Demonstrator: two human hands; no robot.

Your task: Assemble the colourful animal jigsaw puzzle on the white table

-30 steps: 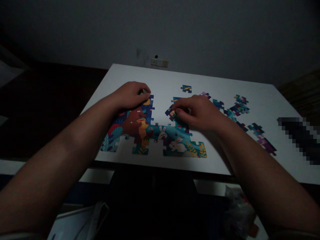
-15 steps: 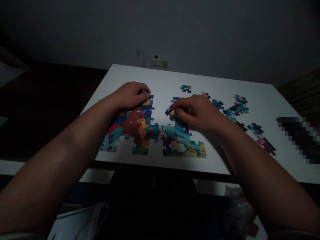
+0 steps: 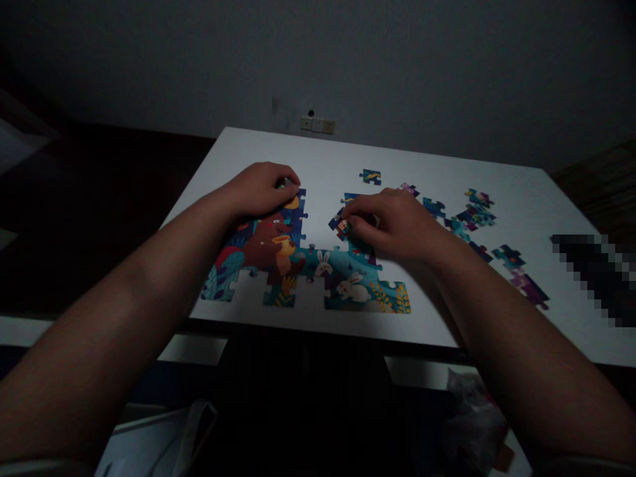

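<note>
A partly assembled jigsaw puzzle [image 3: 268, 238] lies on the white table, showing a brown bear with a yellow pot and two white rabbits. My left hand [image 3: 265, 189] rests on its top left part, thumb and forefinger closed together at the upper edge; the other fingers are hidden. In the gap right of the bear, my right hand [image 3: 392, 222] pinches a small dark puzzle piece [image 3: 342, 228], held tilted between thumb and forefinger. That hand partly covers the puzzle's right column. Beyond it lies a loose blue puzzle piece [image 3: 371, 177] with a yellow mark.
Several loose pieces [image 3: 474, 215] are scattered on the right side of the white table [image 3: 278, 149]. A dark pixelated object [image 3: 591, 271] lies at the table's right. Wall sockets [image 3: 318, 124] sit behind. Below the front edge are a clear plastic bag [image 3: 474, 417] and a pale box [image 3: 154, 440].
</note>
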